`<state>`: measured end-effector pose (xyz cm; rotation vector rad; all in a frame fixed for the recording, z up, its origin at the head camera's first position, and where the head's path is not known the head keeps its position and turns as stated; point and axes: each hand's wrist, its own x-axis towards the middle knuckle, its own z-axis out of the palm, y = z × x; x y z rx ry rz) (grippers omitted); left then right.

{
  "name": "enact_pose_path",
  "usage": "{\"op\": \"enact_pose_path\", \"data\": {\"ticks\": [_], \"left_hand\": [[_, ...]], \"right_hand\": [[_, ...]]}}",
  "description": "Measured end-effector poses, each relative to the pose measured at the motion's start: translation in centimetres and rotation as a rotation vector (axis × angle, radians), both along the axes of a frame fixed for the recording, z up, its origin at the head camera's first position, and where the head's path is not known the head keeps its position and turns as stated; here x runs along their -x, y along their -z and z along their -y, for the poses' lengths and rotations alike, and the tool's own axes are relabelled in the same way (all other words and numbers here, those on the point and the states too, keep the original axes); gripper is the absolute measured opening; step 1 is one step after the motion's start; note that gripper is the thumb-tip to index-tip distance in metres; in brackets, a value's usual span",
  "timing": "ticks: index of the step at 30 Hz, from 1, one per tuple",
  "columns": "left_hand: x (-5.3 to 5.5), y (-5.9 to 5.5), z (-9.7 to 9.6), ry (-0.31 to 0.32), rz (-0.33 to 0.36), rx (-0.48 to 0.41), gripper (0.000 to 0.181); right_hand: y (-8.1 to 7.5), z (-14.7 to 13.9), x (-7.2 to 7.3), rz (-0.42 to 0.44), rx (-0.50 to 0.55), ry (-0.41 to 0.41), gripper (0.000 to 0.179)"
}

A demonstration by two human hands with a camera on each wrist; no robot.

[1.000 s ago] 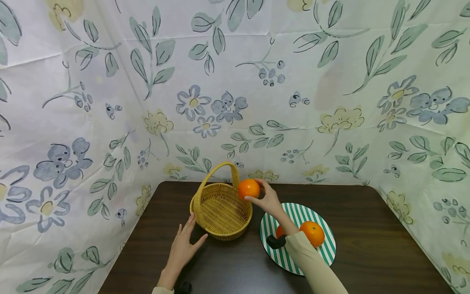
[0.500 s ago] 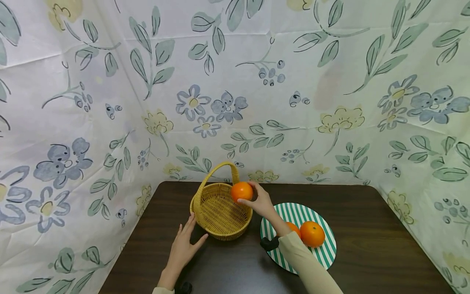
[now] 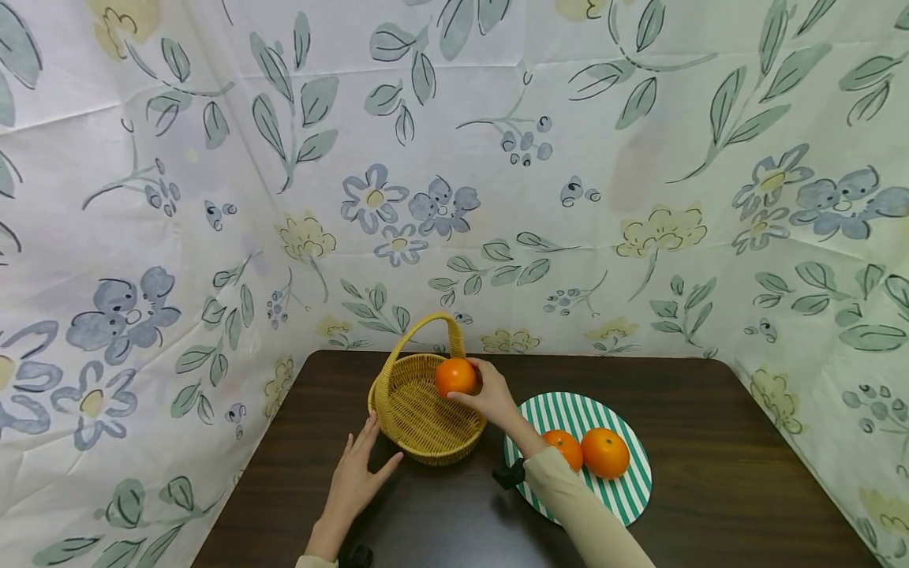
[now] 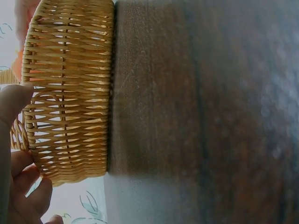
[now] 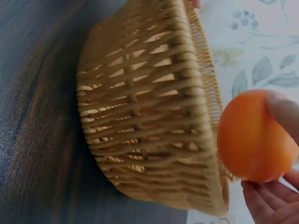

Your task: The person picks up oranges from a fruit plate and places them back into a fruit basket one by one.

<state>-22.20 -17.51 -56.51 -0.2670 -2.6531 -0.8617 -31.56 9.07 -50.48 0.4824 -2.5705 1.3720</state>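
A yellow wicker basket (image 3: 426,418) with a tall arched handle stands on the table. My right hand (image 3: 491,394) grips an orange (image 3: 455,377) over the basket's right rim; in the right wrist view the orange (image 5: 254,135) sits between thumb and fingertips, just above the woven rim (image 5: 198,93). On the near left side, my left hand (image 3: 355,473) is spread with fingertips right at the basket. The left wrist view shows its thumb (image 4: 16,100) at the rim and its fingers (image 4: 39,196) beside the wicker wall (image 4: 70,93).
A round green-and-white striped plate (image 3: 568,406) lies right of the basket, under the right forearm. Two more oranges rest on it, one orange (image 3: 606,453) beside another orange (image 3: 564,448) partly behind the sleeve. Floral cloth (image 3: 454,197) hangs behind the dark wooden table (image 3: 717,457).
My right hand has carried the orange leftward and slightly down, from beside the basket's right edge to over its opening. The left hand has stayed in place.
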Motion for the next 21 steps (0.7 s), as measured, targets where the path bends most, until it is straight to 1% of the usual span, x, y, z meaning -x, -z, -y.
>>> {"op": "enact_pose_path", "data": {"ticks": [3, 6, 11, 16, 21], "left_hand": [[0.0, 0.1, 0.0, -0.003, -0.016, 0.004, 0.079], [0.1, 0.2, 0.0, -0.005, -0.030, 0.014, 0.080], [-0.1, 0.2, -0.1, 0.001, -0.026, 0.000, 0.080], [-0.2, 0.2, -0.1, 0.000, -0.012, 0.001, 0.079], [-0.1, 0.1, -0.1, 0.000, -0.032, -0.002, 0.079]], "right_hand": [[0.2, 0.6, 0.0, -0.027, -0.069, 0.007, 0.078], [0.4, 1.1, 0.1, -0.022, -0.109, 0.018, 0.078], [1.1, 1.7, 0.1, 0.010, -0.133, 0.043, 0.077], [1.6, 2.0, 0.2, 0.030, -0.136, 0.053, 0.076], [1.7, 2.1, 0.4, 0.038, -0.139, 0.057, 0.075]]}}
